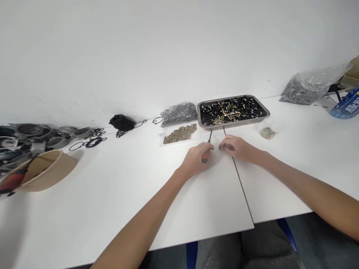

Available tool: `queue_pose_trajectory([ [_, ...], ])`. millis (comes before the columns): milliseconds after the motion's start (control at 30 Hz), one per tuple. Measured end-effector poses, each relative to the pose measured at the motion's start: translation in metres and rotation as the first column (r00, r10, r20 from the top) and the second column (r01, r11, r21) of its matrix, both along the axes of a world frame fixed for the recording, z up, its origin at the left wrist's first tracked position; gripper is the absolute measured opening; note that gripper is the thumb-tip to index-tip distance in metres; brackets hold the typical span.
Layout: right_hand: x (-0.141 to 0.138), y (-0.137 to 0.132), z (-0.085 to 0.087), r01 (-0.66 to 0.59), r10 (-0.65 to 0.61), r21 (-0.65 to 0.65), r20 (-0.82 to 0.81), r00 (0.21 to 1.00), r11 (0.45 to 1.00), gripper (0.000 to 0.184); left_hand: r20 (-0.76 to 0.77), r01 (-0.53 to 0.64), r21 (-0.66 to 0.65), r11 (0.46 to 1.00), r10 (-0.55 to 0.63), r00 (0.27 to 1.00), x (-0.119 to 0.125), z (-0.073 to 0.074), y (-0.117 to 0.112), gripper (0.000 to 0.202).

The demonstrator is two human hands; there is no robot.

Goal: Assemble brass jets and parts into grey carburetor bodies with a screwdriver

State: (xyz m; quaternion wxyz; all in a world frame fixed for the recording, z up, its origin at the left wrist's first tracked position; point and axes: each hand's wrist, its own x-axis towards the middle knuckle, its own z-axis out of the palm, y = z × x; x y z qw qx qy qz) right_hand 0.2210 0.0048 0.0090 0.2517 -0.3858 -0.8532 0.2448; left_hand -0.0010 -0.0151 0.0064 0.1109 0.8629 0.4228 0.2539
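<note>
1. The white surface (112,201) is smooth and matt, made of two panels that meet in a straight seam running away from the person.
2. The left hand (196,158) lies on the surface just left of the seam. Its fingers are clenched around the dark handle of a slim hand tool (209,141), whose thin metal shaft points toward the tray.
3. The right hand (237,148) rests on the seam, near the left hand but apart from it. Its fingers are curled with the tips pinched together. Whether anything sits between them cannot be told.
4. To the left lies one tan paper bowl (47,168), tipped on its side, with something red inside.
5. Just beyond the hands are one clear bag of small brass-coloured pieces (181,133) and one tiny bag (267,132) of pale bits.
6. The rectangular steel tray (204,120) holds many black rings and some brass pins.
7. Beside it lies one clear bag of steel balls (179,114).
8. Further left are a heap of black O-rings (121,122), a few loose rings, and grey metal housings (28,136).
9. At far right sits a large plastic bag of grey parts (311,87). Next to it is a blue pack (347,104) with white characters cut off by the edge and not readable.
</note>
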Motion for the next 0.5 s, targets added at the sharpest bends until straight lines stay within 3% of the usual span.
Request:
queue_pose_trajectory([
  [500, -0.0014, -0.0001, -0.0038, 0.031, -0.03, 0.015, -0.017, 0.999, 0.999, 0.026, -0.005, 0.002, -0.006, 1.0, -0.002, 1.0, 0.0002, 0.0002, -0.0003, 0.021],
])
